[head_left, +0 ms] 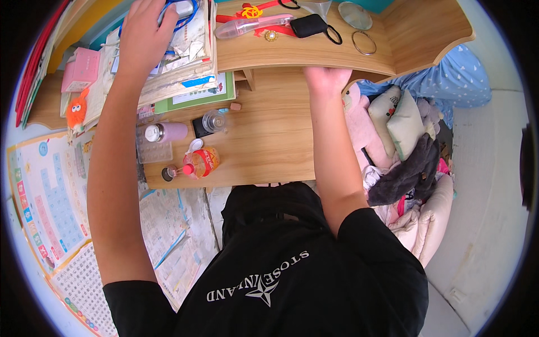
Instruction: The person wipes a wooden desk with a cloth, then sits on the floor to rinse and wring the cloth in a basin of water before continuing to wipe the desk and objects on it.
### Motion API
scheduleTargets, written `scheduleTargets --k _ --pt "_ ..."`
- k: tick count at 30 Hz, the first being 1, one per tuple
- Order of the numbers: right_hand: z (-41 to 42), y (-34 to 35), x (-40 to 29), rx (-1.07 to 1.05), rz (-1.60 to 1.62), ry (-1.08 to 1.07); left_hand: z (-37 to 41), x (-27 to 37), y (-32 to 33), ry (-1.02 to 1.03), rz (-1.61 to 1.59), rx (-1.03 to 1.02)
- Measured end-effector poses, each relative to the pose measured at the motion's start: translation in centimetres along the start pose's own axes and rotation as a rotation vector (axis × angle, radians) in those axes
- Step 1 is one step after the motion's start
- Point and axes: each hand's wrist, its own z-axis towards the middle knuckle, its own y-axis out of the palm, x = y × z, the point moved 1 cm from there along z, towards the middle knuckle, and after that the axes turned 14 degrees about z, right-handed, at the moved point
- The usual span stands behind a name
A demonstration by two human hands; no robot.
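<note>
My left hand [145, 40] is at the upper left, over a stack of worn books and papers [189, 63]. Its thumb lies by a white object [182, 9] ringed by a blue cord [194, 12]; the picture's top edge cuts off some fingers. My right hand [328, 78] reaches under the front edge of the raised wooden shelf [269, 57]. That shelf hides its fingers, so whatever they touch is out of sight. Above it on the shelf lie a black case [309, 25], a clear and pink plastic tube-like item [252, 26] and a metal ring [364, 43].
On the wooden desk [269, 139] are a lilac bottle [172, 132], a drink bottle with a red cap [204, 163] and a clear round container [214, 121]. An orange plush toy [76, 113] hangs at the left. Cushions [406, 124] and bedding [433, 223] are heaped at the right.
</note>
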Motion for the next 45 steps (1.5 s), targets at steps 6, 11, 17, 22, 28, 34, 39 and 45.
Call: scheduleTargets --k 6,11,17,22,28,34,39,45 --pt "-8.4 3.0 4.0 0.339 -0.216 -0.182 -0.4 -0.5 0.4 0.023 0.007 0.056" --pt "-5.6 0.1 2.6 0.097 -0.119 -0.002 -0.2 -0.4 0.4 0.038 0.011 0.067" --pt "0.4 -1.7 3.7 0.035 -0.057 -0.045 0.0 -0.4 0.2 0.049 -0.010 0.078" --pt "-7.4 0.8 6.1 0.195 -0.119 -0.078 -0.3 -0.4 0.0 0.017 0.014 0.047" --pt "-6.2 0.1 7.0 0.119 -0.067 -0.009 -0.4 -0.2 -0.3 0.022 0.020 0.026" --pt "0.0 -0.9 8.0 0.170 0.033 -0.041 -0.2 -0.3 -0.2 0.017 0.007 0.013" --pt "-7.1 -0.6 8.9 0.258 -0.182 -0.045 -0.5 -0.5 0.0 0.011 0.015 0.035" --pt "-5.5 -3.0 6.9 0.100 -0.048 0.213 -0.2 -0.2 -0.1 0.021 0.002 0.043"
